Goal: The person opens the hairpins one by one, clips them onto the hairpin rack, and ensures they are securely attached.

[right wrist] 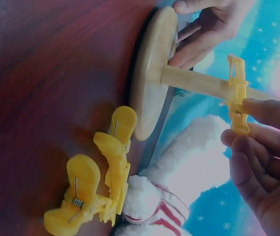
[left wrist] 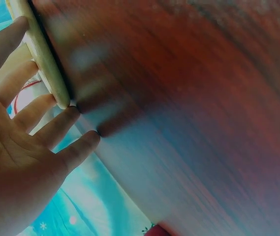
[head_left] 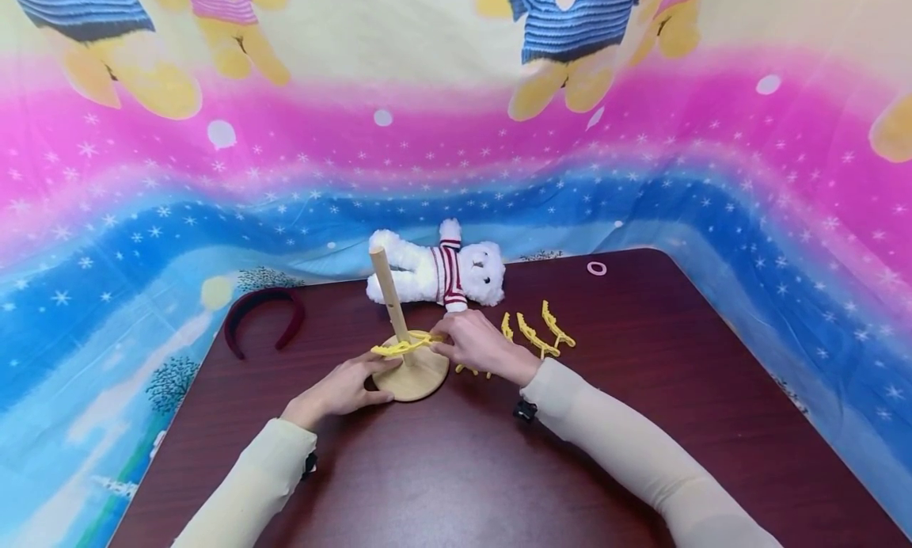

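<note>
A wooden stand (head_left: 420,384), a round base with an upright post (head_left: 389,294), stands on the table. My left hand (head_left: 349,386) rests at the base's left edge. In the left wrist view its fingers are spread and fairly straight, with the thumb against the rim (left wrist: 44,61). My right hand (head_left: 484,346) pinches one end of a yellow plastic hair clip (right wrist: 239,81) between thumb and fingers. That clip lies across the post, low above the base; whether its jaws close round the post I cannot tell. More yellow spring clips (right wrist: 83,191) lie beside the base, partly under my right hand.
Behind the stand a white teddy bear (head_left: 409,283) in a striped top lies on its back. A dark red headband (head_left: 264,294) is at the left and a small pale pink ring (head_left: 597,268) at the far right. A printed cloth (head_left: 456,152) hangs along the table's back.
</note>
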A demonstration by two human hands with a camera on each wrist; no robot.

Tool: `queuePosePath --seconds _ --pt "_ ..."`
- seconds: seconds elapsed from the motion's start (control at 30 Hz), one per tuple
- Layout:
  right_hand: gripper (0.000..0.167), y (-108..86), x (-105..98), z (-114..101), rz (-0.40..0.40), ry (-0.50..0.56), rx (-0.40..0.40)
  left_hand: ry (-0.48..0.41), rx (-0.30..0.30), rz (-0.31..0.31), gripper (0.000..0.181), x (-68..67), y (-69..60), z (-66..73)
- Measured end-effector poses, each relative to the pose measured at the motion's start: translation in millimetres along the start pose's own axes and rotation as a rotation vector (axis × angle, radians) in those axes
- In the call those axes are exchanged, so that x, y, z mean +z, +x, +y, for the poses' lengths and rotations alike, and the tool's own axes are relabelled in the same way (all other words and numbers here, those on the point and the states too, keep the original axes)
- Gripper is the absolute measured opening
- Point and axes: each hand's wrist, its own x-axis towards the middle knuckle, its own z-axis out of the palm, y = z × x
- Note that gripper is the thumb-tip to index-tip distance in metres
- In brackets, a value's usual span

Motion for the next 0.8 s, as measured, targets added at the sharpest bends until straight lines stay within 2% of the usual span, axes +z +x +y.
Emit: queuePosePath --seconds 0.53,0.8 --pt "0.025 2.5 7.8 -0.9 0.015 0.032 0.070 0.003 -0.006 -0.011 0.060 -2.0 -1.9 0.1" --pt "0.026 1.4 6.3 -0.2 0.019 0.068 0.079 -0.001 -0.002 -0.010 0.061 -2.0 -2.0 -0.7"
